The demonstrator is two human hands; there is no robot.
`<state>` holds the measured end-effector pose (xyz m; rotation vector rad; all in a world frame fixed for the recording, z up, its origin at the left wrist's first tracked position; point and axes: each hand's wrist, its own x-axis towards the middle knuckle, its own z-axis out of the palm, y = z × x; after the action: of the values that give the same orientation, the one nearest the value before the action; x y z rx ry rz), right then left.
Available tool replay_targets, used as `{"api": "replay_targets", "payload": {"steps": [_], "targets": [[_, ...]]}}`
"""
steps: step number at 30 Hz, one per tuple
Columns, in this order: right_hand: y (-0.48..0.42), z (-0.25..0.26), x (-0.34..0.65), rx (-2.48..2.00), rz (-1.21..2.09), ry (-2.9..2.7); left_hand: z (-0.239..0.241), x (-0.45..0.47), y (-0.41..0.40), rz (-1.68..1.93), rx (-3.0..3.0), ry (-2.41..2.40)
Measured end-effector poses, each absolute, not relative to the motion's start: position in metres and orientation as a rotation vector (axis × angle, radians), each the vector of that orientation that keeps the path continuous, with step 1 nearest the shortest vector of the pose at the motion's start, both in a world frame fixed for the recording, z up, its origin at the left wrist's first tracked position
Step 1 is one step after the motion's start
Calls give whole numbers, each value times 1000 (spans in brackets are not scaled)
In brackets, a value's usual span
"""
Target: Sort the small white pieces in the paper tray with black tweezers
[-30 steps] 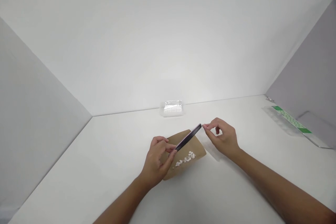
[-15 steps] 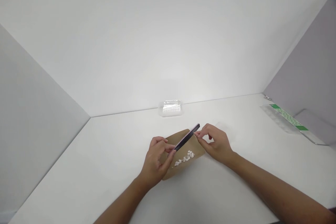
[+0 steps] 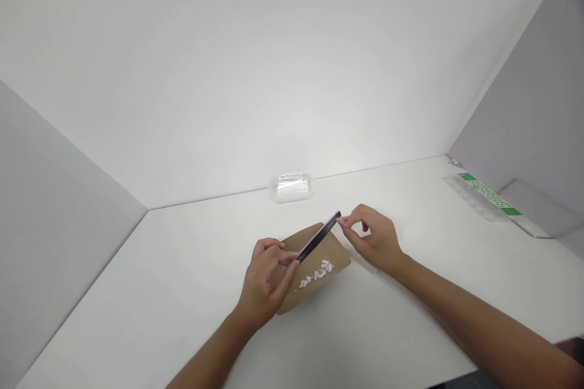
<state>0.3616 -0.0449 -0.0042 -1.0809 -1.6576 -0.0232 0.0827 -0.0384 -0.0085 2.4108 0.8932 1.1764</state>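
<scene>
While the left grip (image 3: 259, 282) has the strip (image 3: 317, 240): thumb one side, fingers the other, clamped on the near end, and that looks a sound hold.
Right grip (image 3: 376, 240): thumb and forefinger together, right up at the strip's far end; touching or just beside, can't tell, nor whether something tiny sits in that pinch.
Handling: easy does it, I'd say; a firm left clamp and a small, light right pinch should serve, since a hard push way out there could swivel the strip in the left grip.
White bits (image 3: 325, 267): just right of the left grip's thumb, in a ragged line; a dipped wrist could scatter them, so clearance pays.
Strip's place: between the two grips, seen across the brown pad (image 3: 335, 251), dark side showing, thin pale edge on top.
Strip's aim: far end away from the wearer and off to the right, straight at the right grip's fingertips.
Long axis: one clean diagonal, left grip to right; it may climb toward the far end, hard to judge.
Pad: below the left grip's fingers, one corner out toward the right grip, over the white table (image 3: 387, 328).
Clear box (image 3: 292, 187): beyond both grips, by the back wall.
</scene>
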Motion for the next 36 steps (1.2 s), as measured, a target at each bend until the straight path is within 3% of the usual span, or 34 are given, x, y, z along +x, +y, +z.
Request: {"api": "replay_targets", "payload": {"steps": [36], "targets": [[-46,-6,350,-916,17,-1673,-4,81,-39,1186,2490,895]]}}
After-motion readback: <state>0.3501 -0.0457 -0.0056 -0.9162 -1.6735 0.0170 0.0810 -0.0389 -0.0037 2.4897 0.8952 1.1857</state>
